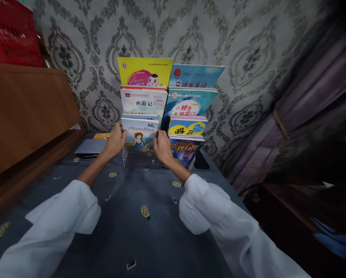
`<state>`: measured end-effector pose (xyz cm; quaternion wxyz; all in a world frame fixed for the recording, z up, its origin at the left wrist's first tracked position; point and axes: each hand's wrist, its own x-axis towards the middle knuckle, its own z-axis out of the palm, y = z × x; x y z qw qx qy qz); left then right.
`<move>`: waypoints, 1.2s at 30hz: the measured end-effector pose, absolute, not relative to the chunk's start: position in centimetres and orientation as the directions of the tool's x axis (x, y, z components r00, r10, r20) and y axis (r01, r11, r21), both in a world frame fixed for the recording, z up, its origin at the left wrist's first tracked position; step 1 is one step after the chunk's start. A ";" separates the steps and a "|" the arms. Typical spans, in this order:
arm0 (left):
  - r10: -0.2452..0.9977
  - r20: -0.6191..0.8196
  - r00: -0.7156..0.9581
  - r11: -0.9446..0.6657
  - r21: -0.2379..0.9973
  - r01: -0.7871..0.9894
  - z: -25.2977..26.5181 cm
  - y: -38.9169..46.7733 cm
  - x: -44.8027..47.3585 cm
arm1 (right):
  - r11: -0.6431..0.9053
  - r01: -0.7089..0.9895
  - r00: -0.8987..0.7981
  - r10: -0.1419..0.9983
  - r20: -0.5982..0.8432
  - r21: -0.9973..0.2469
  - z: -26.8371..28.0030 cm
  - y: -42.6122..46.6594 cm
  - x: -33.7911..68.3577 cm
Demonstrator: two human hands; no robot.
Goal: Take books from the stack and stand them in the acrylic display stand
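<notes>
A children's book (139, 135) with a girl on its cover stands at the front left of a clear tiered book rack (138, 160). My left hand (115, 139) grips its left edge, and my right hand (163, 147) holds the right edge. Both sets of fingers are closed on the book, their tips partly hidden behind it. Rising in tiers behind it are a white book (142, 101) and a yellow book (145, 71). To the right, a dark blue book (186, 150) sits in front of a yellow-and-blue book (187, 125), a teal book (192, 102) and a blue book (197, 75).
Flat at the left lie a grey book or folder (89, 146) and something yellow (101, 135). A black phone-like slab (202, 160) is right of the rack. A wooden cabinet (28, 112) bearing a red basket (13, 34) borders the left; a curtain (262, 127) hangs right.
</notes>
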<state>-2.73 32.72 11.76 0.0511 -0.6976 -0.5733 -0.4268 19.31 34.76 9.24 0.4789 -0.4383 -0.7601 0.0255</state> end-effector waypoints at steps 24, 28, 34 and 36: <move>0.869 0.481 -0.114 -0.004 0.237 0.971 14.5 33.6 -1.4 | 0.307 0.812 -0.016 0.862 0.506 -0.497 10.7 36.3 17.6; 0.889 0.442 -0.120 0.034 0.198 0.980 15.1 33.2 -1.2 | 0.338 0.803 -0.033 0.848 0.528 -0.492 10.5 36.9 17.8; 0.897 0.423 -0.130 0.053 0.189 0.981 15.2 32.8 -1.2 | 0.337 0.790 -0.024 0.852 0.524 -0.513 10.5 37.1 17.8; 0.903 0.411 -0.124 0.048 0.190 0.981 15.3 32.5 -1.2 | 0.330 0.790 -0.022 0.857 0.514 -0.517 10.6 36.7 17.8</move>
